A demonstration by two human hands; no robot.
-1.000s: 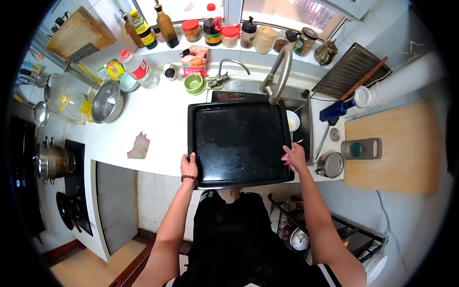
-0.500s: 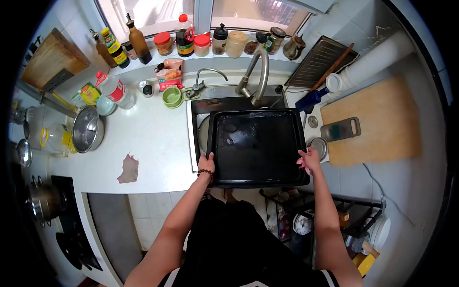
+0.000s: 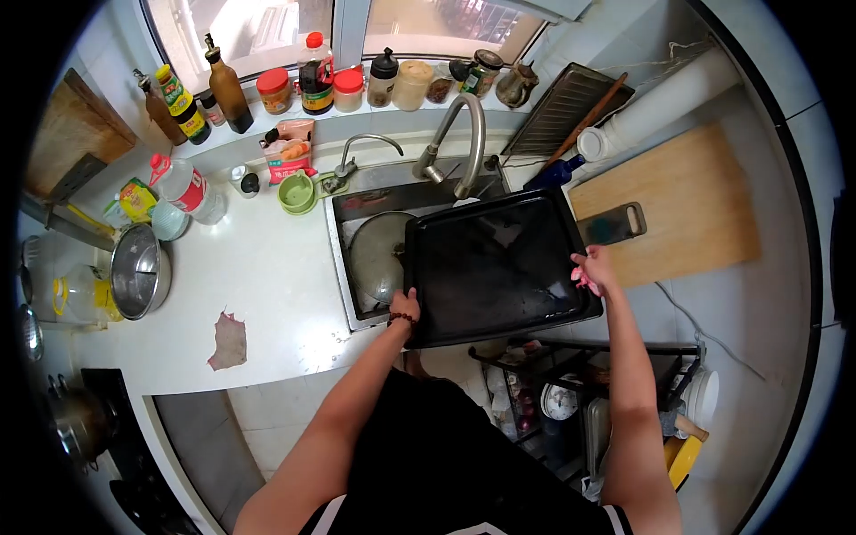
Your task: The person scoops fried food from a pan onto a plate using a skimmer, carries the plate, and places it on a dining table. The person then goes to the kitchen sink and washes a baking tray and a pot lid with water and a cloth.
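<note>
A black baking tray [image 3: 499, 267] with a wet, shiny surface is held over the right part of the sink [image 3: 341, 267], tilted slightly. My left hand [image 3: 405, 307], with a beaded bracelet at the wrist, grips its left edge near the front corner. At the right edge, my right hand [image 3: 596, 267] holds the tray along with a small pink cloth [image 3: 584, 282] bunched at the fingers. A round metal lid [image 3: 379, 257] lies in the sink, partly covered by the tray. Above the tray's back edge curves the steel faucet [image 3: 473, 147].
A wooden board [image 3: 691, 205] with a grater [image 3: 615, 223] on it lies at the right. A blue bottle [image 3: 555, 172] is behind the tray. On the left counter are a steel bowl [image 3: 141, 272] and a green strainer [image 3: 297, 192]. A black rack [image 3: 553, 374] stands below right.
Both hands have moved the tray to the right and turned it a little, uncovering more of the lid in the sink. The whole view has also shifted.
</note>
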